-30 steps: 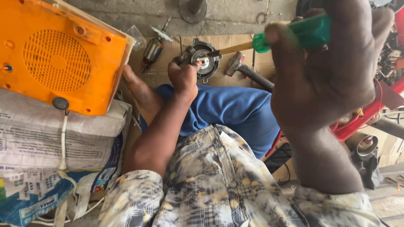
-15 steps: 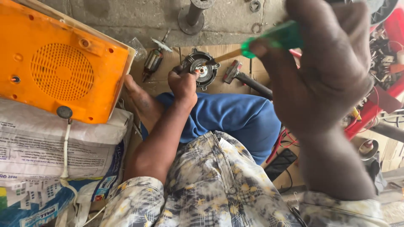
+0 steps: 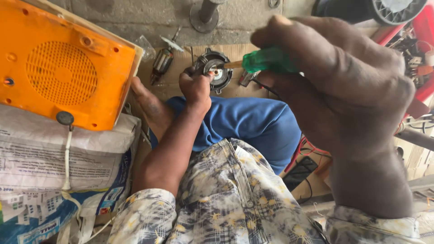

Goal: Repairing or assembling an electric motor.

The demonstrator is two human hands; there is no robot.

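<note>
The right hand (image 3: 343,104) is up close to the camera & holds a screwdriver w/ a green handle (image 3: 266,61). The fingers are shut tight round the handle. A sec ago the green handle was higher & more to the right. Now it has come down & left, so the tip points right at the middle of the round motor part (image 3: 219,72). Looks like the tip is at, or v. near, the small shiny bit in the centre; can't tell if it touches. My guess: the tool is now lined up to work on that bit.

The left hand (image 3: 196,88) grips the round motor part at its left edge & keeps it in place, same as before. The part sits on brown cardboard (image 3: 235,92) on the floor, just past the blue knee (image 3: 244,126).

Near it, to the left, lies a motor rotor w/ copper wire (image 3: 162,63). A big orange box w/ a round grille (image 3: 63,68) rests on a printed sack (image 3: 58,158) at the left. A grey pipe stand (image 3: 205,16) is at the top.
</note>
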